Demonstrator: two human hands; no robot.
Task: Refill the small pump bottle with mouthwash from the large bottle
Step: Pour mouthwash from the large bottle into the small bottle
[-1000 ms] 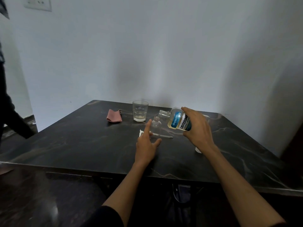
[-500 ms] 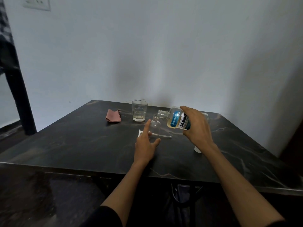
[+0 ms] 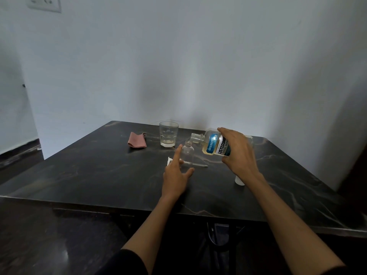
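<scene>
Now I tip the big mouthwash bottle toward the little one's open neck.

My right hand [image 3: 239, 153] is wrapped around the large clear plastic mouthwash bottle with the blue-and-white label [image 3: 214, 144], holding it nearly on its side above the dark marbled table [image 3: 89, 175], its uncapped mouth just beside and slightly above the small clear plastic pump bottle [image 3: 187, 152]. That small bottle stands upright with its neck open, and my left hand [image 3: 175, 175] is spread loose around it, forefinger up along its left side, thumb out to the right; I cannot tell whether the fingers touch it. Its white pump head with its thin dip tube [image 3: 190, 163] lies flat on the table just in front. Farther back stand a clear drinking glass [image 3: 168, 133] and a folded pink cloth [image 3: 137, 140].
</scene>
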